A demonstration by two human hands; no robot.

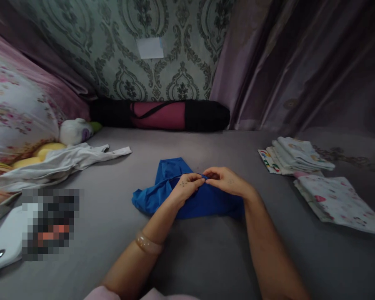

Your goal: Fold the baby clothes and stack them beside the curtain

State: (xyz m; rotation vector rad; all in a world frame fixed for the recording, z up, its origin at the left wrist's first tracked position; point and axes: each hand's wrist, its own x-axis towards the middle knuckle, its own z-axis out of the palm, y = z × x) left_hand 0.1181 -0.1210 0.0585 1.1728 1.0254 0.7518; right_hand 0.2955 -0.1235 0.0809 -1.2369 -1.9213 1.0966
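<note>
A blue cloth garment (162, 193) lies crumpled on the grey bed sheet (203, 143) in front of me; its exact kind I cannot make out. My left hand (187, 186) pinches the garment's upper edge between thumb and fingers. Close beside it, my right hand (225, 181) grips the same edge, so the two sets of fingertips nearly meet. Darker blue fabric hangs below both hands and spreads to the right. A pale bangle (149, 243) circles my left forearm.
At the right lie folded patterned cloths (300, 152) and another folded white cloth (337, 200). Leftward are a light grey garment (68, 164), a plush toy (75, 131), a floral pillow (18, 104) and a white object (12, 233) beside a blurred patch. A black-and-maroon long bag (159, 115) rests along the wall.
</note>
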